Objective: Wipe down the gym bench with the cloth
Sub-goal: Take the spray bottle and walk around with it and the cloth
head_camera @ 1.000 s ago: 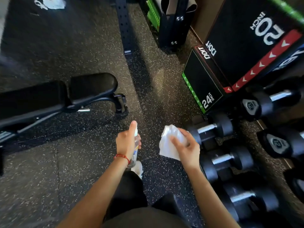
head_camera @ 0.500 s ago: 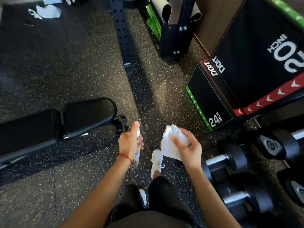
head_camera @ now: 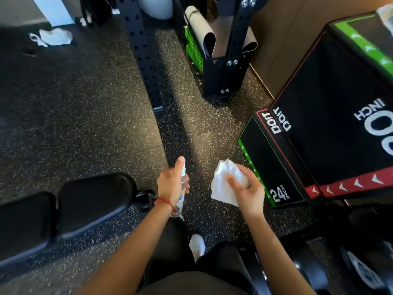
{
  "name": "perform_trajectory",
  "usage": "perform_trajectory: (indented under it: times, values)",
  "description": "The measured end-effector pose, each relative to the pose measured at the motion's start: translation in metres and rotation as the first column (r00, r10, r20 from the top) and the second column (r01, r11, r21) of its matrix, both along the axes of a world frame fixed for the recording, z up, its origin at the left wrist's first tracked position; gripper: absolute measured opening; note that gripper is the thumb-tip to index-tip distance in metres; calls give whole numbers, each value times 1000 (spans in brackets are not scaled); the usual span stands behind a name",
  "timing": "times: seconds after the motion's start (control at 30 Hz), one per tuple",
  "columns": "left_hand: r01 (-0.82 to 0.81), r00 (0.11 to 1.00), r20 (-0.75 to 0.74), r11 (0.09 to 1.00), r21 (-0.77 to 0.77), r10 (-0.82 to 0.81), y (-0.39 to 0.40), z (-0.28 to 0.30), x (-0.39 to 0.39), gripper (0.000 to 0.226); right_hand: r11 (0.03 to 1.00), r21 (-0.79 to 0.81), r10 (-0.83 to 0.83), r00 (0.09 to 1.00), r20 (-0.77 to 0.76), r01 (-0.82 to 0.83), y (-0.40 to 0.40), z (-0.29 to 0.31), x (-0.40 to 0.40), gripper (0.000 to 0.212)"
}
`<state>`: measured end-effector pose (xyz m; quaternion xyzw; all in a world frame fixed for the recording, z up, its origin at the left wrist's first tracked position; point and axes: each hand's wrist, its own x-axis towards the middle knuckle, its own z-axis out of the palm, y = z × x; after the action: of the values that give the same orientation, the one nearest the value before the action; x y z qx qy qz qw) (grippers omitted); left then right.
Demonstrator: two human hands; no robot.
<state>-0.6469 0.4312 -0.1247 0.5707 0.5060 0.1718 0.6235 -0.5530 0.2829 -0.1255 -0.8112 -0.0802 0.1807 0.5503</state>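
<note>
Holding two items, we list them with the surroundings.

Item: cloth (head_camera: 223, 184). White, thin, crumpled into loose folds, a lower corner hanging free. Our right hand (head_camera: 246, 192) has it, fingers curled round the bunched part with the thumb pressed across the front. We judge it light, soft and limp; it should take any shape under the palm. Best gripped bunched in the middle, as now, so the flat of the hand can press it down.

Item: spray bottle (head_camera: 182, 188). Clear, slim, plastic by the look of it. Our left hand (head_camera: 170, 184) is wrapped around it, thumb raised along the top. Likely light and smooth, perhaps slippery when wet.

Item: gym bench (head_camera: 93, 201). Low at our left, just beside the left hand, not touched. Two black padded sections with rounded corners, a gap between them, smooth matte covering; black frame end at the near pad. We judge the pads firm with slight give, easy to wipe in long strokes.

Surroundings: dark speckled rubber floor (head_camera: 85, 116); black plyo box (head_camera: 331, 124) with green and red edging at right. Wiping not yet begun.
</note>
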Motion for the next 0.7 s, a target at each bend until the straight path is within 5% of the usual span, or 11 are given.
perform_trajectory:
  times: [0.7]
  values:
    - [492, 870, -11, 865, 95, -493, 159, 6, 336, 61, 911, 22, -410, 912, -21, 411, 136, 9, 254, 35]
